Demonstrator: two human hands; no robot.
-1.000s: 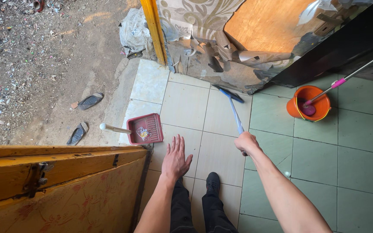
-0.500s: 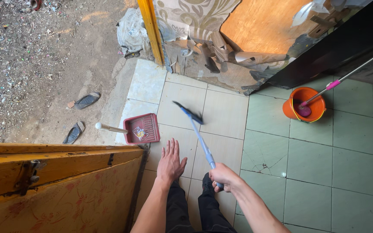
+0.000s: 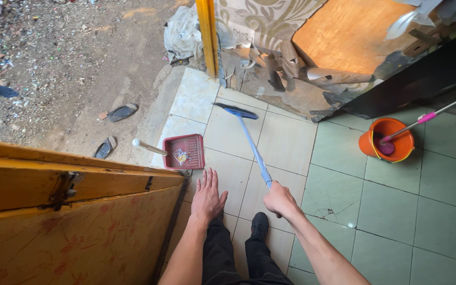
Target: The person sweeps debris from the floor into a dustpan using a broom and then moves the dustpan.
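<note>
Near the middle of the frame, the right hand [image 3: 279,199] is closed around the lower end of a blue-handled broom [image 3: 252,143], whose dark blue head lies up-frame on the pale floor tiles [image 3: 286,137], close to the doorway threshold. Left of it, the left hand [image 3: 207,197] hovers flat with fingers spread and thumb out, holding nothing, just above the tiles and beside the edge of the yellow wooden door [image 3: 75,211] that fills the lower left of the frame. Just up-frame of that empty hand sits a red dustpan [image 3: 184,152] with a pale handle pointing left, a small scrap of litter inside it. By the look of it, the step in hand is sweeping the tiled floor at the threshold toward the dustpan, with the broom head extended away from the body. A next stroke would call for drawing the head across the tiles toward the pan's open edge, keeping it low so dirt does not scatter over the step onto the bare ground outside. An orange bucket [image 3: 394,140] with a pink-tipped mop stands well apart at the right.
</note>
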